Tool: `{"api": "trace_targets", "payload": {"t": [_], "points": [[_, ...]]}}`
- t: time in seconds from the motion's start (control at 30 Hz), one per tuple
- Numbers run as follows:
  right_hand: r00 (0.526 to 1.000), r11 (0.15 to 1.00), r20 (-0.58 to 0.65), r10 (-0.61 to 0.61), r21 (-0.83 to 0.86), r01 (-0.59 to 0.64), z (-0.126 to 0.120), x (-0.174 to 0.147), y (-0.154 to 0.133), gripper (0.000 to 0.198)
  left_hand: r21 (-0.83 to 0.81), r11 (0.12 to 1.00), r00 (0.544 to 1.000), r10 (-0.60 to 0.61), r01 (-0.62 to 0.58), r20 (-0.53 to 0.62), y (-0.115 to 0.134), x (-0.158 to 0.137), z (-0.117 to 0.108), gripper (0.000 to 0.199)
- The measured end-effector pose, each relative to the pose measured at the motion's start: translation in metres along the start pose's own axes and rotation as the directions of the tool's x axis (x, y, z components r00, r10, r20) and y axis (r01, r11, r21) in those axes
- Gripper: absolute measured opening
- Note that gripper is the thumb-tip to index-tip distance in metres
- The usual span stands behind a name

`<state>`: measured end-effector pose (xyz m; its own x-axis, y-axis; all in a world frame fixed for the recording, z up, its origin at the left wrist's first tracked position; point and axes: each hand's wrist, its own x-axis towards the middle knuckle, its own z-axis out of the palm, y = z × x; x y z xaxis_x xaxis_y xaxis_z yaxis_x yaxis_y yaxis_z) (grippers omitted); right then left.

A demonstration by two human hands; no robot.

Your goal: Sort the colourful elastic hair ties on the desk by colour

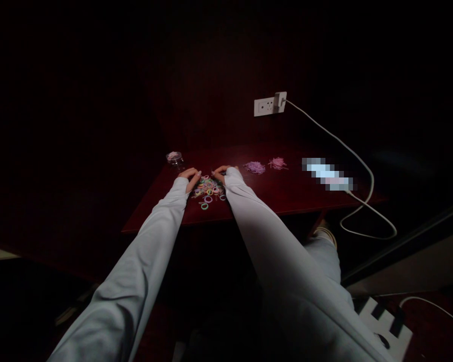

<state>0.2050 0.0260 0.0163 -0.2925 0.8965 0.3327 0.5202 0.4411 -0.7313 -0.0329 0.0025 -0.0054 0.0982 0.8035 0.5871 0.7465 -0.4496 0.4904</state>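
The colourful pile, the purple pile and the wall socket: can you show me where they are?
Colourful pile (209,188), head view: middle of the heap.
Purple pile (255,167), head view: middle of the heap.
Wall socket (264,106), head view: its white faceplate.

No lettering, number, brand or sign can be read.

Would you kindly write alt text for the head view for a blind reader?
A left hand and right hand flank a colourful heap including small rings on a dark red table. A purple pile and pink pile lie to the right, a container to the left.
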Motion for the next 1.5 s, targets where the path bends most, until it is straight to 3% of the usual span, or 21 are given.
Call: {"api": "trace_targets", "payload": {"t": [0.1, 0.2, 0.53, 0.63, 0.77, 0.9, 1.0, 1.3, 1.5], "points": [[0.974, 0.974, -0.108, 0.198, -0.086, -0.208, -0.018, 0.0, 0.011, 0.018, 0.02, 1.0, 1.0, -0.011, 0.011, -0.006, 0.001, -0.001, -0.002, 0.049], [0.952, 0.954, -0.155, 0.266, -0.101, -0.283, -0.027, 0.0, 0.022, 0.016, 0.034, 0.999, 1.0, -0.03, 0.031, -0.007, 0.007, -0.003, -0.004, 0.05], [0.957, 0.955, -0.166, 0.239, -0.135, -0.262, -0.015, 0.01, 0.03, 0.019, 0.041, 0.996, 0.997, -0.083, 0.082, 0.005, 0.001, -0.001, -0.005, 0.052], [0.977, 0.977, -0.133, 0.168, -0.11, -0.183, -0.016, 0.004, 0.024, 0.025, 0.049, 0.991, 0.99, -0.125, 0.128, -0.061, 0.002, 0.0, -0.005, 0.054], [1.0, 0.998, 0.01, -0.02, -0.065, 0.021, -0.009, -0.006, 0.002, 0.021, 0.043, 0.974, 0.948, -0.208, 0.224, -0.24, 0.009, -0.001, -0.004, 0.059], [0.923, 0.948, 0.238, -0.303, -0.028, 0.318, 0.006, -0.012, -0.028, 0.015, 0.033, 0.969, 0.926, -0.225, 0.246, -0.304, 0.015, -0.002, -0.003, 0.062], [0.868, 0.908, 0.321, -0.379, -0.05, 0.415, 0.014, -0.015, -0.04, 0.013, 0.033, 0.955, 0.918, -0.273, 0.294, -0.289, 0.019, -0.002, -0.004, 0.059], [0.88, 0.9, 0.331, -0.342, -0.155, 0.408, 0.017, -0.015, -0.025, 0.008, 0.052, 0.918, 0.897, -0.37, 0.393, -0.242, 0.032, -0.003, -0.007, 0.057], [0.892, 0.9, 0.317, -0.323, -0.188, 0.393, 0.022, -0.018, -0.028, 0.008, 0.039, 0.919, 0.895, -0.371, 0.392, -0.249, 0.032, -0.004, -0.007, 0.057]]}}
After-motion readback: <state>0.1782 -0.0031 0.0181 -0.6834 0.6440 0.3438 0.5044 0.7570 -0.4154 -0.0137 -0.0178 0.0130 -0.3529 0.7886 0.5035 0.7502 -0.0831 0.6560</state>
